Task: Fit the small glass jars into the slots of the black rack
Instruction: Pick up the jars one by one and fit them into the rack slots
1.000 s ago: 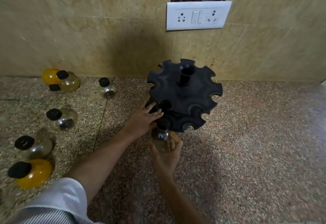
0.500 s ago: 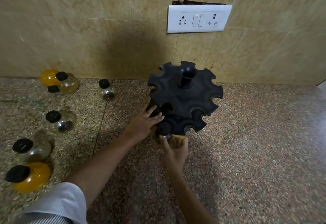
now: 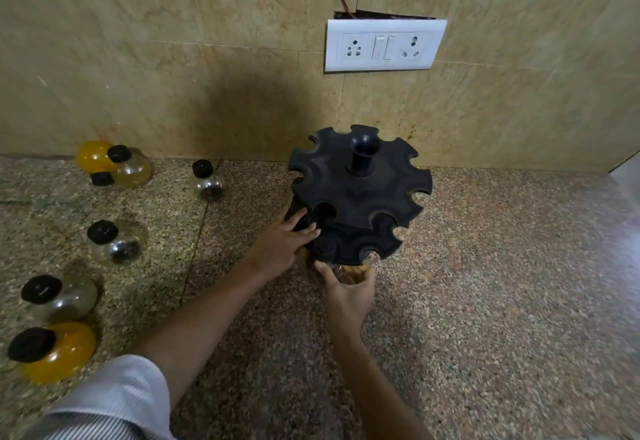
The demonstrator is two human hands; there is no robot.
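A black two-tier round rack (image 3: 363,193) with notched slots stands on the granite counter near the wall. My left hand (image 3: 282,243) rests flat against the rack's lower tier on its left side. Just below the front edge, my right hand (image 3: 346,289) is wrapped around a small glass jar (image 3: 341,268); its black cap (image 3: 325,249) sits in a lower-tier slot, and the jar body is mostly hidden by my fingers and the rack. Several round jars with black caps lie to the left, some clear (image 3: 114,243), some yellow (image 3: 59,351).
A white switch and socket plate (image 3: 384,45) is on the tiled wall above the rack, with a wire running up from it. Two jars (image 3: 117,165) lean together at the back left by the wall. Bare granite counter (image 3: 502,283) stretches to the right.
My right hand has pushed the jar forward and up under the rack's front edge, so its cap now sits in a lower slot. My left hand has stayed on the rack.
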